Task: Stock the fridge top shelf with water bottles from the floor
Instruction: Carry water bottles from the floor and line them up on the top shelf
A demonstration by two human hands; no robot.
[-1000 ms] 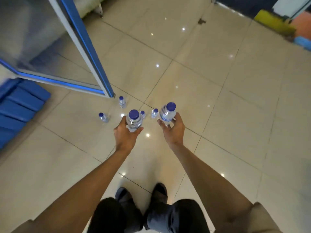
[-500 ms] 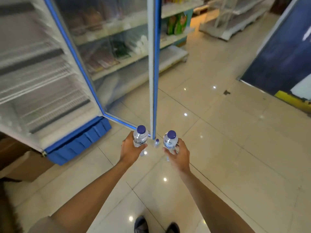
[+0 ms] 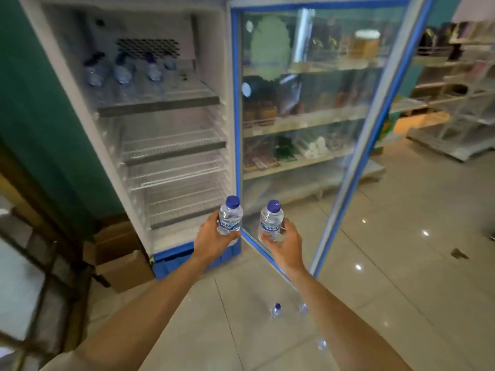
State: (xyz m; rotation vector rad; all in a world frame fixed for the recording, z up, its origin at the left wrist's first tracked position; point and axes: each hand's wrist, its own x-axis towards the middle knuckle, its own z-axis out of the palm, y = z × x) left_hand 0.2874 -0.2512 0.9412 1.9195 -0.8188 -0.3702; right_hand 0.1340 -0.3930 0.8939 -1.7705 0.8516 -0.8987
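My left hand (image 3: 211, 241) grips a small clear water bottle (image 3: 230, 214) with a blue cap, held upright in front of the open fridge's lower right corner. My right hand (image 3: 285, 243) grips a second such bottle (image 3: 271, 219), upright, beside the glass door's bottom edge. The fridge's top shelf (image 3: 160, 104) carries several blue-capped bottles (image 3: 123, 69) in a row at its back left. More bottles stand on the floor (image 3: 276, 310) between my forearms, partly hidden by my right arm.
The fridge's glass door (image 3: 321, 116) with a blue frame stands open to the right. The lower wire shelves (image 3: 174, 148) hold nothing. Cardboard boxes (image 3: 120, 263) sit left of the fridge base. Store shelving (image 3: 455, 103) runs along the right.
My view has risen from the floor to the whole open fridge. Both hands have come up with their bottles, and the floor bottles now lie below my arms.
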